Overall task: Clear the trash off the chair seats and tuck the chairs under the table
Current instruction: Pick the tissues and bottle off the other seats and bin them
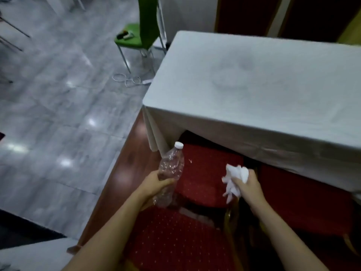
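Table (263, 85) behind two chairs (205, 178), another chair (136, 36) far left, cable (129, 80) on floor (48, 104)

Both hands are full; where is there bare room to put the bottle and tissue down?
The white tablecloth top is bare from its near edge to the far wall. The red chair seat between the left hand and right hand shows only a small scrap.

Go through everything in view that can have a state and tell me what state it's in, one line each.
plastic bottle: crumpled, capped, held in left hand
tissue: wadded, gripped in right hand
red chair seat: partly under the table, small scrap on it
table: covered by white cloth
green chair: out on the floor, small items on seat
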